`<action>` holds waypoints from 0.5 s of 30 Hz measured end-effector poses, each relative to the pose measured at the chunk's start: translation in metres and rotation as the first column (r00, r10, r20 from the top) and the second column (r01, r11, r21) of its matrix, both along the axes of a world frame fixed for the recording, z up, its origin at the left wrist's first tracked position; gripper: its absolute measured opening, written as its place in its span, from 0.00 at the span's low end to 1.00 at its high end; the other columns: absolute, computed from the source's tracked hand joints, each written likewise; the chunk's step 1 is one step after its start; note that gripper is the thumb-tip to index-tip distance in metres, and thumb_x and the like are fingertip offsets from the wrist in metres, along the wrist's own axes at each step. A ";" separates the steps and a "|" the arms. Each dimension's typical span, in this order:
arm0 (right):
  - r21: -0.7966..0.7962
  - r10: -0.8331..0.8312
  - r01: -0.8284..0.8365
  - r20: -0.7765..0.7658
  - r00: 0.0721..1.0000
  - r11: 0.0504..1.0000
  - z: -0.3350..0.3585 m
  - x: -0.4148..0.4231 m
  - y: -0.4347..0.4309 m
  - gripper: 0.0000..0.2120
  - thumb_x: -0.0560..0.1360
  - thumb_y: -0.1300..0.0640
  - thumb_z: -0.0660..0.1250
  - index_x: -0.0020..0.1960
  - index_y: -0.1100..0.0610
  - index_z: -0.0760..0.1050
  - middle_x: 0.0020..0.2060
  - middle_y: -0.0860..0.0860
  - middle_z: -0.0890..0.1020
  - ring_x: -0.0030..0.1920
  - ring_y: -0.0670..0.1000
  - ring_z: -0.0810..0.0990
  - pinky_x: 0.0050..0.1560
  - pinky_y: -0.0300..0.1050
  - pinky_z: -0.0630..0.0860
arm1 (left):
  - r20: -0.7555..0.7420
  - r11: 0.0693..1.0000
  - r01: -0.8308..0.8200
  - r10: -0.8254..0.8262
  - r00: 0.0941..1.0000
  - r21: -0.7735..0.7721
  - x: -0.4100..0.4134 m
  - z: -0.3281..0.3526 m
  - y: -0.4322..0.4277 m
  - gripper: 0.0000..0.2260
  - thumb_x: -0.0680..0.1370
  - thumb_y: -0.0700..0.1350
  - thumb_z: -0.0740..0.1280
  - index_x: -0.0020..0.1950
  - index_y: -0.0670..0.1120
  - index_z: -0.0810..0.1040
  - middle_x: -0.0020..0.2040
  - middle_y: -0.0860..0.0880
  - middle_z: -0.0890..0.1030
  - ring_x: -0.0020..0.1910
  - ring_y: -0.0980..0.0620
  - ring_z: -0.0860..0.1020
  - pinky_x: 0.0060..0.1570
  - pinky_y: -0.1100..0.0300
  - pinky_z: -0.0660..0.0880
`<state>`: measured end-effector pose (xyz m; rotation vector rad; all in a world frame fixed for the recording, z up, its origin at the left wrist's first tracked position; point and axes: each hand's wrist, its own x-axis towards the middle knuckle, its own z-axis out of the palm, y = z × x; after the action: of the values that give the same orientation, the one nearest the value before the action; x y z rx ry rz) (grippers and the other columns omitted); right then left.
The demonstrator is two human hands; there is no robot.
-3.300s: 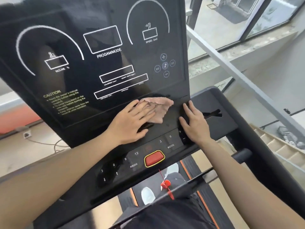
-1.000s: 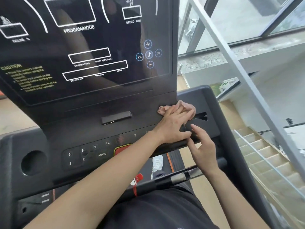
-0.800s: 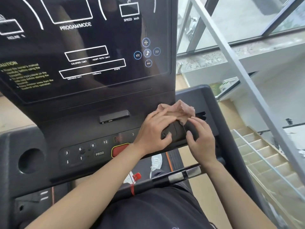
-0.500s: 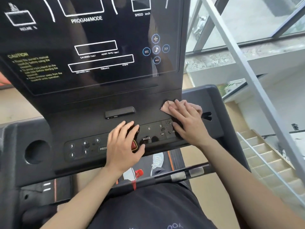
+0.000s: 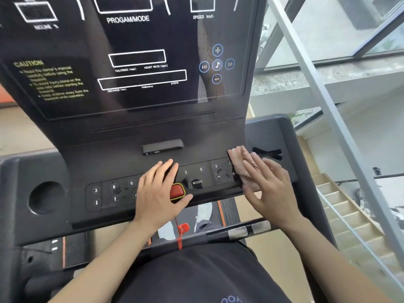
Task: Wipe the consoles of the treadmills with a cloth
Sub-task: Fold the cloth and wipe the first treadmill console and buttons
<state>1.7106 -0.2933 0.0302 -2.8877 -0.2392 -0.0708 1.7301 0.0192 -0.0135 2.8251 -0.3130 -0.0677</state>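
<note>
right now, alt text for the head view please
A person's right hand presses a pink cloth against the right end of the button strip on a black treadmill console. The left hand rests flat on the strip, partly covering a red button. A dark display rises above.

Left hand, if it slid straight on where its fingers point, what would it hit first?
Probably the small black bar-shaped ledge on the black treadmill console, just beyond the fingertips of the left hand; depth is unclear.
</note>
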 end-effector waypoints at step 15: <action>-0.098 -0.093 0.074 -0.203 0.975 0.992 -0.040 -0.005 0.064 0.48 0.77 0.26 0.51 0.83 0.56 0.42 0.83 0.56 0.43 0.82 0.57 0.38 0.81 0.63 0.45 | 0.010 0.999 0.041 -0.041 0.999 -0.014 0.003 -0.001 0.007 0.39 0.71 0.69 0.67 0.76 0.49 0.72 0.77 0.50 0.72 0.76 0.45 0.69 0.71 0.47 0.66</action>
<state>1.7061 -0.2293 -0.0101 -2.9642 -0.0837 0.2317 1.7332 0.0257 -0.0146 2.8058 -0.3720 -0.0604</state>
